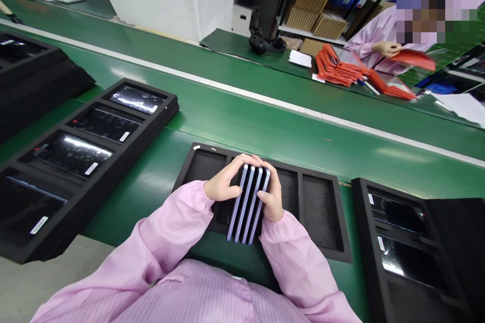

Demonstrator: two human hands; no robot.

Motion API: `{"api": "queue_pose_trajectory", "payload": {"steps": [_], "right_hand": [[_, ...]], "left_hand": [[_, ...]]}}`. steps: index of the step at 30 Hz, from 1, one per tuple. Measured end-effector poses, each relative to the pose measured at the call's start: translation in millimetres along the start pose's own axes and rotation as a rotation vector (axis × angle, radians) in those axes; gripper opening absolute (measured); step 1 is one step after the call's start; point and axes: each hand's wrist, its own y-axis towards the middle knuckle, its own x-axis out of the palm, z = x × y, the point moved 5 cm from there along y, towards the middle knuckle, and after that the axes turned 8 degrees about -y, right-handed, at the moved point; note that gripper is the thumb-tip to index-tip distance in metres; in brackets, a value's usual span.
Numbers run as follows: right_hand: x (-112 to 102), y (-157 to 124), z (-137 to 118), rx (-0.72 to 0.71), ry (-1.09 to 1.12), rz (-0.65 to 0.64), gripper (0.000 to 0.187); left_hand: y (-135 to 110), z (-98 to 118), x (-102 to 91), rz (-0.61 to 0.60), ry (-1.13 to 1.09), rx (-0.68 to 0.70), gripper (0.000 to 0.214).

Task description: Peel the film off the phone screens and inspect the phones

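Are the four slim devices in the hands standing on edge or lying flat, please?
On edge: the devices show narrow lilac sides to the camera, side by side between left hand and right hand.

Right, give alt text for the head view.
The left hand and right hand hold four phones on edge over a black tray on a green table. Other trays of dark panels lie either side; beyond, a person holds something red.
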Motion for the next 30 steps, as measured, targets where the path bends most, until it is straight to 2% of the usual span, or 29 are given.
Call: {"api": "queue_pose_trajectory", "payload": {"steps": [10,18,30], "right_hand": [[-0.7,-0.5,2.2,0.022,-0.026,0.018,0.056],[1.2,0.0,-3.5,-0.037,-0.087,-0.021,0.057],[3.7,2.8,-5.4,-0.026,-0.094,-0.028,0.053]], "left_hand": [[0.8,2.9,0.0,-0.007,0.053,0.008,0.054],[0.3,2.4,0.2,-0.013,0.084,0.004,0.054],[-3.4,-4.2,1.3,0.083,0.112,-0.058,0.054]]}}
